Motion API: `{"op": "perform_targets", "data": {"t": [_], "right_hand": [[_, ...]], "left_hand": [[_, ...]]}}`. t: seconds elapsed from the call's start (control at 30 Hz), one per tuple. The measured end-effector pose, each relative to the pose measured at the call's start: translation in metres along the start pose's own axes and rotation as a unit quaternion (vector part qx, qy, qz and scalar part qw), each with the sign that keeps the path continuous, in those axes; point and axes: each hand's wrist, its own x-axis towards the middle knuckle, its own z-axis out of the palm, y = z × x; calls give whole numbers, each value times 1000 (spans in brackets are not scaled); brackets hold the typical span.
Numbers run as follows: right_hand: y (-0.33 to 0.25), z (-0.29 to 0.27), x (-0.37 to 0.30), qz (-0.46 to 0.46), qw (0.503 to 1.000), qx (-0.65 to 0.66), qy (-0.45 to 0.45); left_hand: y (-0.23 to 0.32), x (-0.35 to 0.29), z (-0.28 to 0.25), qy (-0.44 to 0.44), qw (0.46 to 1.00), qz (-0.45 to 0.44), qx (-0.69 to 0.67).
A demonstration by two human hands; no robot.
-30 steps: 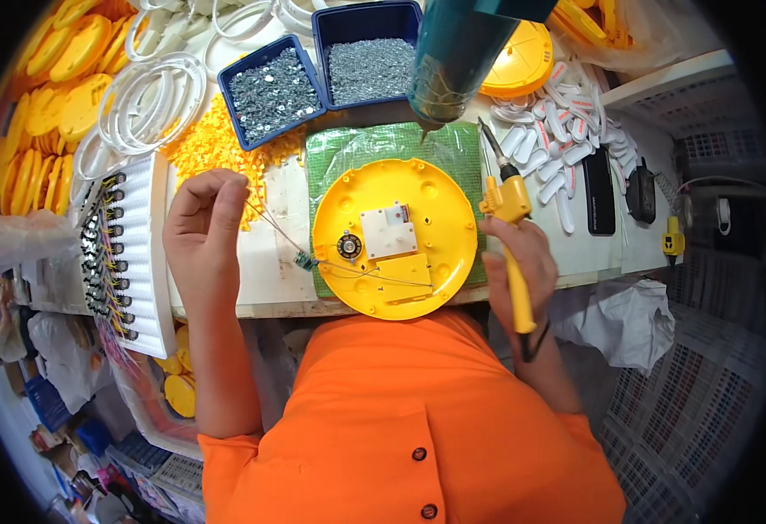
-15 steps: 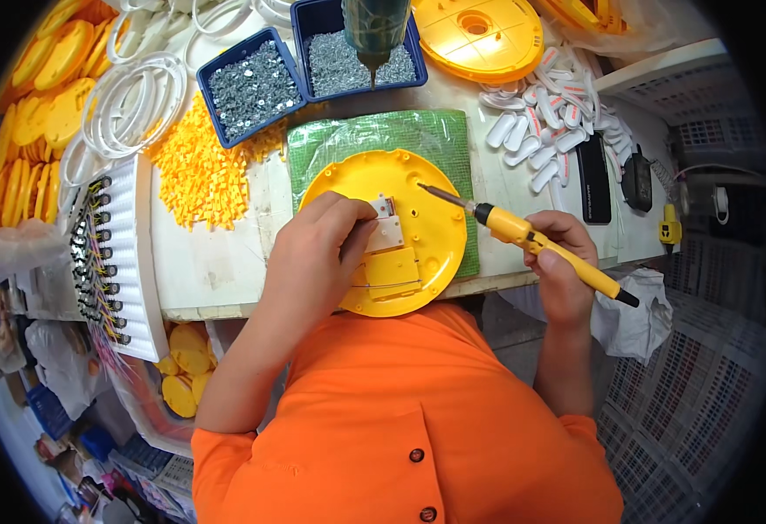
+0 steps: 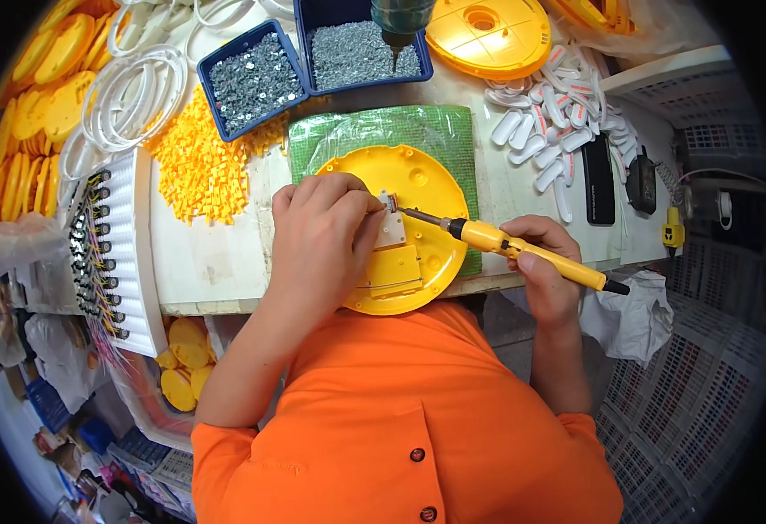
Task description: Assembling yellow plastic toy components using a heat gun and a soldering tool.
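Note:
A round yellow plastic housing [image 3: 444, 196] lies at the table's front edge, its inner side up. My left hand [image 3: 322, 231] rests over its left part, thumb and fingertips pinched at a small component [image 3: 389, 201]. Whatever they hold is hidden behind the fingers. Below that component sit a white block [image 3: 391, 230] and a yellow rectangular cover [image 3: 395, 269] with a thin wire across it. In my right hand [image 3: 545, 266] is a yellow soldering iron [image 3: 488, 237], gripped like a pen. Its metal tip reaches the small component, right beside my left fingertips.
A green mat [image 3: 383, 127] lies beneath the housing. Blue bins [image 3: 252, 83] of metal parts stand behind it, under a hanging tool [image 3: 400, 22]. Yellow pieces [image 3: 195, 166] and a white rack of wired parts [image 3: 134, 253] are left; white plastic parts [image 3: 549, 131] lie right.
The soldering iron has moved left and down, its tip going from the housing's upper right to the small component. My left hand stays pinched there, its fingers slightly shifted.

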Motion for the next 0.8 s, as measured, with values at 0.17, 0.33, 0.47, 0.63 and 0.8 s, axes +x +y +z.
{"op": "perform_targets", "data": {"t": [0.17,0.33,0.47,0.63,0.8], "right_hand": [[1,-1,1,-4,1000,4,1],[2,-1,2,-4,1000,-1,-7],[2,0,3,-10,1000,-4,-13],[0,-1,6,-14,1000,-14,-24],[-6,0,7,-16,999,-25,-31]], "left_hand": [[0,1,-1,-17,999,-14,-27],[1,2,0,-17,1000,-15,-12],[1,4,0,-20,1000,-13,-10],[3,7,-2,-32,999,-11,4],[4,8,-4,-40,999,-12,16]]}}
